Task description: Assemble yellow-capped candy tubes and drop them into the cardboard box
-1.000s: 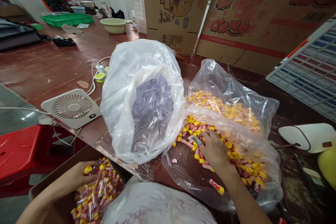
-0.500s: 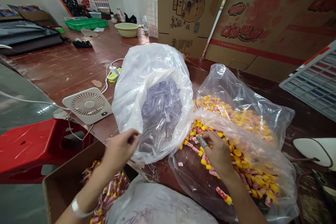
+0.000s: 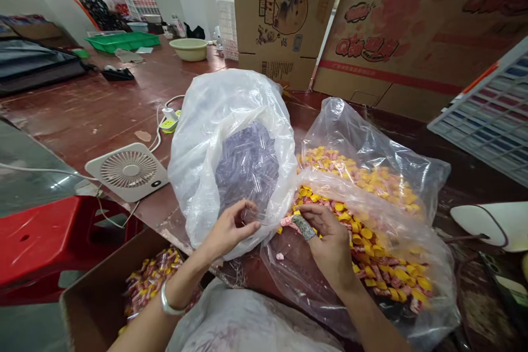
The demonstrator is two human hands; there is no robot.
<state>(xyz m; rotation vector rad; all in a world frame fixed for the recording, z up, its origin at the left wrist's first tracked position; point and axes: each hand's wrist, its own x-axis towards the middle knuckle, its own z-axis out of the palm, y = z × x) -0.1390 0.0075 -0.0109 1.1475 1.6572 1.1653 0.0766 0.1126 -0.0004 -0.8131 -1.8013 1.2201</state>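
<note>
My left hand (image 3: 235, 228) is curled at the lower lip of a white plastic bag (image 3: 193, 137). Between its thumb and fingers there seems to be a clear plastic tube, hard to see against the bag. Many such clear tubes (image 3: 247, 168) fill the bag's open mouth. My right hand (image 3: 328, 242), with grey tape round one finger, pinches a small red-and-white printed piece (image 3: 287, 221) whose tip points left. Below and right of it, a see-through bag (image 3: 330, 308) lies open with many red-and-white pieces with yellow caps (image 3: 371, 242).
A cardboard box (image 3: 94, 275) at lower left holds finished-looking capped pieces (image 3: 152, 280). Another filled bag (image 3: 247, 319) lies close in front. A white fan (image 3: 132, 170), power strip (image 3: 169, 121) and red stool (image 3: 37, 242) stand left. Tall cartons (image 3: 371, 38) rise behind; a person (image 3: 97, 3) sits far back.
My left hand has moved right and up to the bag's mouth, nearer my right hand. My right hand has lifted a red-and-white piece from the pile. The view has shifted slightly right.
</note>
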